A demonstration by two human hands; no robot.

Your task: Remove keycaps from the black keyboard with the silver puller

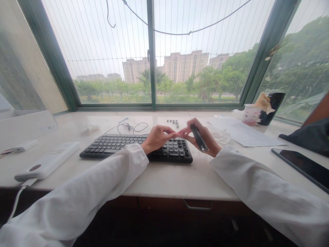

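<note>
A black keyboard (115,144) lies on the pale stone sill-desk (164,178) in front of the window. My left hand (156,137) hovers over its right end with the fingers curled and the fingertips pinched together. My right hand (203,136) is closed round a slim black tool (199,138), held upright-tilted just right of the keyboard. The fingertips of both hands meet above the number pad; whatever sits between them is too small to make out. Several small dark keycaps (172,121) lie in a row behind the hands.
A white power bank (47,161) and a white box (25,127) lie at the left. A thin cable (131,127) sits behind the keyboard. Papers (244,132), a cup (250,113), a black container (273,106) and a dark tablet (303,166) occupy the right.
</note>
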